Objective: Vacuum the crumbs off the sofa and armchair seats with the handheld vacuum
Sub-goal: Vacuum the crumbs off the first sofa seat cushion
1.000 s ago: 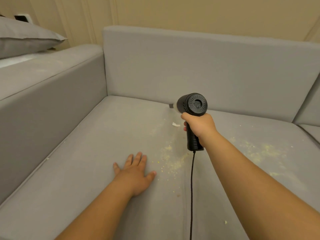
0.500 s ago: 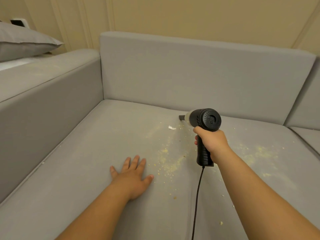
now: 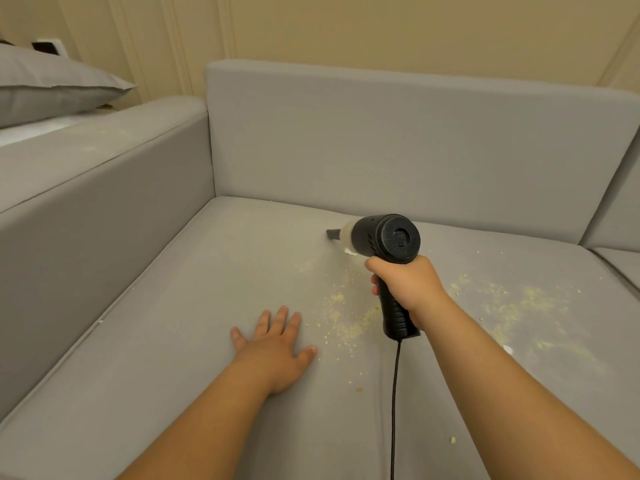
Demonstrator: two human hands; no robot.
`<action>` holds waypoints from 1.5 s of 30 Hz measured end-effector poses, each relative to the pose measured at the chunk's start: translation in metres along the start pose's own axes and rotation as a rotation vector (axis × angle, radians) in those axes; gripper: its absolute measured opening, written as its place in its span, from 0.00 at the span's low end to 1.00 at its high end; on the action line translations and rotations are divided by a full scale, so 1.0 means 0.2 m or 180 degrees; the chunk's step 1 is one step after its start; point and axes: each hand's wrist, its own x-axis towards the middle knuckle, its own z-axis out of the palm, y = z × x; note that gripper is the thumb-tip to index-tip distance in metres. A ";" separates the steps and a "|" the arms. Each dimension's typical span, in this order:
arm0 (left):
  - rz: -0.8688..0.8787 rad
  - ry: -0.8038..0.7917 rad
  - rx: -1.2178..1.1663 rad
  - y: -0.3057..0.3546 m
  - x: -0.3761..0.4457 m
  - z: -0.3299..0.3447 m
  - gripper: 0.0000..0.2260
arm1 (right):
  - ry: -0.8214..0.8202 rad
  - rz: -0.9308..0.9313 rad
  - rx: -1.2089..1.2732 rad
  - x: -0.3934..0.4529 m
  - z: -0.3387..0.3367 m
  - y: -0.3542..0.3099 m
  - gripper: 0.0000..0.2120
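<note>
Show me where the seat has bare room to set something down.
Bare: seat cushion between the armrest and the left hand, flat on it. Crowded: crumbs beside that hand and right of the handheld vacuum the right hand grips.

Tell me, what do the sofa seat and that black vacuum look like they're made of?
The sofa seat looks like grey woven fabric over padding: matte, with soft creases and a piped seam along its edge. The handheld vacuum held by the right hand looks like black moulded plastic, slightly sheeny, with a ribbed handle and a pale, perhaps translucent, section behind its dark nozzle. Its cord may be braided; hard to tell.
</note>
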 end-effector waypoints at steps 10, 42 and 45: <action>-0.0020 -0.0038 -0.0017 0.02 0.02 0.00 0.36 | 0.0017 0.0201 0.0266 0.18 0.09 -0.10 0.12; -0.0032 -0.0087 -0.0052 0.01 0.02 -0.02 0.35 | -0.0009 0.0017 -0.0014 -0.08 -0.07 0.05 0.07; -0.0012 -0.0078 -0.0058 0.01 0.02 -0.02 0.35 | -0.0052 0.0008 -0.0111 -0.08 -0.09 0.06 0.06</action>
